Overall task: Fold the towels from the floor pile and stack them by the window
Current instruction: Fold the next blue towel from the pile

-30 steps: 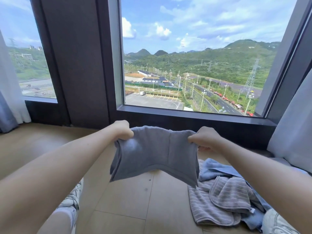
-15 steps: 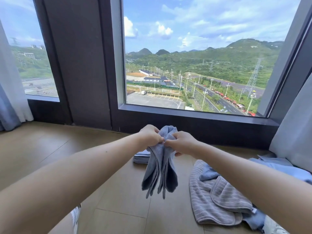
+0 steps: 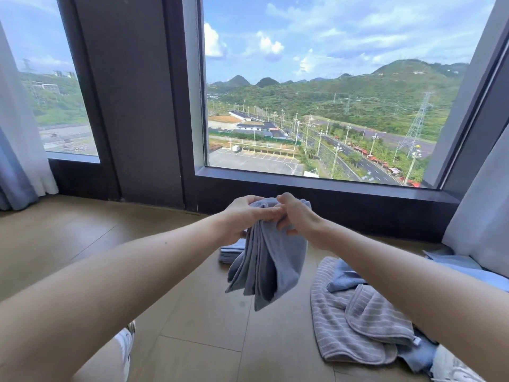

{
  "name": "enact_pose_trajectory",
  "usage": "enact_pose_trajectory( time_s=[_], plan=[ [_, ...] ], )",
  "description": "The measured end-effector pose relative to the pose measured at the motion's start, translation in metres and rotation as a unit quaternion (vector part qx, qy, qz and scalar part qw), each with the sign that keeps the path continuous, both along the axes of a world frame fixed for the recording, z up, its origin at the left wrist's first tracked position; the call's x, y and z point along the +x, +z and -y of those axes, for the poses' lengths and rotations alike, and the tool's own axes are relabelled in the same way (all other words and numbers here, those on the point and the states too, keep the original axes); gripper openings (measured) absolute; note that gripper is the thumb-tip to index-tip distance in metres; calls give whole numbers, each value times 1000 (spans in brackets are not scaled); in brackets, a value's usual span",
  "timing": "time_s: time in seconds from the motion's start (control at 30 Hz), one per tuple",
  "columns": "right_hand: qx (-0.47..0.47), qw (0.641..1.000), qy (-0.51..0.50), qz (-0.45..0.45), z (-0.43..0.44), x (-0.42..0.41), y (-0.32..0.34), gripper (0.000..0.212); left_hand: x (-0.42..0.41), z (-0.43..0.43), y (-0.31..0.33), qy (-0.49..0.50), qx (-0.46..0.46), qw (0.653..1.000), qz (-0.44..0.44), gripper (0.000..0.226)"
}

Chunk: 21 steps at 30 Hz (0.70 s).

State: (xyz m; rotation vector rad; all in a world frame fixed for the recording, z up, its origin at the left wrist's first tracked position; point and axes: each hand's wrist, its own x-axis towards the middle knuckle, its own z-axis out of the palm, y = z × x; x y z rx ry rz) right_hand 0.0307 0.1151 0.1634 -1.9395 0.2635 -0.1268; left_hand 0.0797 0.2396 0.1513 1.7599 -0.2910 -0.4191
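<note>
Left hand [image 3: 245,216] and right hand [image 3: 296,216] touching at centre, towel [image 3: 264,260] hanging from both above the floor [image 3: 82,244], stack [image 3: 231,252] lying behind it below the window [image 3: 330,106], pile [image 3: 358,321] lying near right, curtain [image 3: 482,216] hanging beyond.

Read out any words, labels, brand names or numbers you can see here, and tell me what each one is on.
No text here can be read.
White tag on the striped towel: too small to read.
Low building outside: any sign on it is too blurred to read.
Grey-blue towel held up in both hands: no print or label shows.
</note>
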Motion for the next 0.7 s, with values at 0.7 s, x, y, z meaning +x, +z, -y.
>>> enact_pose_trajectory(
  time_s=[0.7],
  plan=[
    [-570, 800, 159, 96, 69, -11, 4, 52, 11, -21, 13, -35, -32, 995, 89, 36]
  ],
)
